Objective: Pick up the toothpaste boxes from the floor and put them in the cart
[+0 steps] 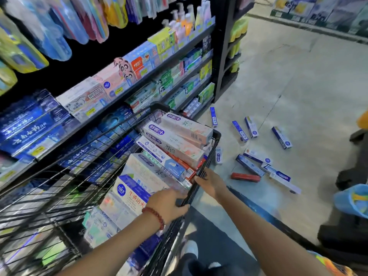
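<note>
A black wire cart (pixel 59 182) stands beside the shelf, piled with many toothpaste boxes (pixel 175 142). My left hand (pixel 169 204), with a red bead bracelet, grips the cart's right rim. My right hand (pixel 209 182) holds the same rim a little farther along. Several toothpaste boxes lie scattered on the floor to the right of the cart: blue-and-white ones (pixel 281 137) (pixel 240 130) (pixel 250 165), a red one (pixel 246 177) and a long white one (pixel 284 182). Another blue box (pixel 213 117) lies near the shelf's foot.
A tall black shelf (pixel 139 80) full of toothpaste and toothbrushes runs along the left. Black chair-like legs and a blue bin (pixel 352 200) stand at the right edge. My shoes (pixel 191 250) show below the cart. Grey floor (pixel 298 86) stretches beyond the boxes.
</note>
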`<move>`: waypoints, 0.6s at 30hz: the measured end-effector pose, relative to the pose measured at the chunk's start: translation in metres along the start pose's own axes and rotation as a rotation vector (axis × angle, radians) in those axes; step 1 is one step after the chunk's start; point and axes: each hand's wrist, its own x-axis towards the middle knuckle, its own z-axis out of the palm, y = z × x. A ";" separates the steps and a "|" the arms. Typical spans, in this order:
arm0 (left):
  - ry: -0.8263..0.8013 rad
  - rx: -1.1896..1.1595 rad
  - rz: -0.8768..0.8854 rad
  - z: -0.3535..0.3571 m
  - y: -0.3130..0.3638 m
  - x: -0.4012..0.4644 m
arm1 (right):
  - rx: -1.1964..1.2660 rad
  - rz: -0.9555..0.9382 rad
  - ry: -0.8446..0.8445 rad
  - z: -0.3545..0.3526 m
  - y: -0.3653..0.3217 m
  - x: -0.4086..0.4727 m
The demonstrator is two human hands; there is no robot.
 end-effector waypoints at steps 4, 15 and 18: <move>0.138 -0.058 0.080 -0.053 0.054 0.028 | -0.040 -0.068 0.163 -0.079 -0.005 -0.018; 0.522 0.432 0.350 -0.159 0.293 0.142 | -0.728 -0.350 0.753 -0.374 0.005 -0.059; 0.616 0.529 0.357 -0.177 0.349 0.157 | -0.872 -0.390 0.916 -0.437 0.020 -0.063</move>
